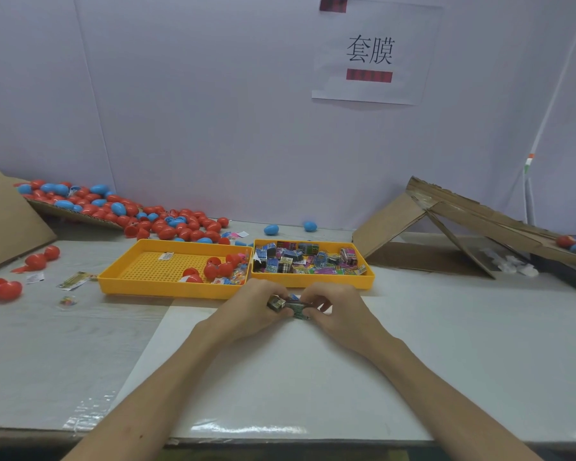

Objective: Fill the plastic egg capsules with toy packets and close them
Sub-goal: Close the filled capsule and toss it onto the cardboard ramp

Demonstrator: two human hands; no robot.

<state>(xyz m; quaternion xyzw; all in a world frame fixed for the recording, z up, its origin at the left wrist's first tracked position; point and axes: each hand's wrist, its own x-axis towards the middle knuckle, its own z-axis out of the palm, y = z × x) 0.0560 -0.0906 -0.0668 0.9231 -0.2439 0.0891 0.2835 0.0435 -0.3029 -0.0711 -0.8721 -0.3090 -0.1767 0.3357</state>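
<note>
Hands meet just below the centre of the frame: left hand [255, 311] and right hand [339, 311] both pinch small toy packets [298, 308] between curled fingers, over the surface [446, 327]. Just behind stand two yellow trays [166, 289]; egg capsules [166, 232] are piled at left, further back.

light: even, soft | shadows: faint | glare: table [246, 427] front edge | edges: bowed, blurry

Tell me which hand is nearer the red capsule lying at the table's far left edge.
Left. The left hand grips a toy packet at centre, well right of the red capsule; the right hand, pinching the same packet, sits even farther right.
</note>
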